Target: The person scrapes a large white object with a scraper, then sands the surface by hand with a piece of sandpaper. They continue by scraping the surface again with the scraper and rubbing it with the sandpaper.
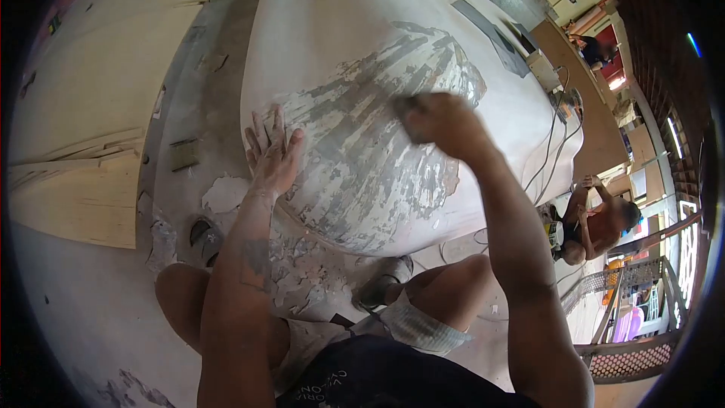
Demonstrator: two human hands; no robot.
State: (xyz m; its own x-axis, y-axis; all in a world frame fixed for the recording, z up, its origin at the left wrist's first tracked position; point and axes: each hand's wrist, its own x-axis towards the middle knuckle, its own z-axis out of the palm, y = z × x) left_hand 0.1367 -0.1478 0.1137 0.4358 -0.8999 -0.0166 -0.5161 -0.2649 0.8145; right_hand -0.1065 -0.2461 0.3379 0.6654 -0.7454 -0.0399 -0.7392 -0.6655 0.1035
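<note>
Crouched on the dusty floor (75,332), the person leans onto the white curved panel (340,23) right in front. The left hand (273,155) lies flat, fingers spread, beside the scraped grey patch (362,174). The right hand (442,122) is clenched and blurred, and I cannot tell what it grips. A hard stroke could skid into those 5 fingers or gouge the surface. Farther off, cables (555,140) trail over the panel's edge, easy to snag, with 1 other person (596,223) sitting beyond.

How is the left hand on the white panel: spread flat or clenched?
Spread flat: the left hand lies palm-down on the panel, fingers apart.
</note>
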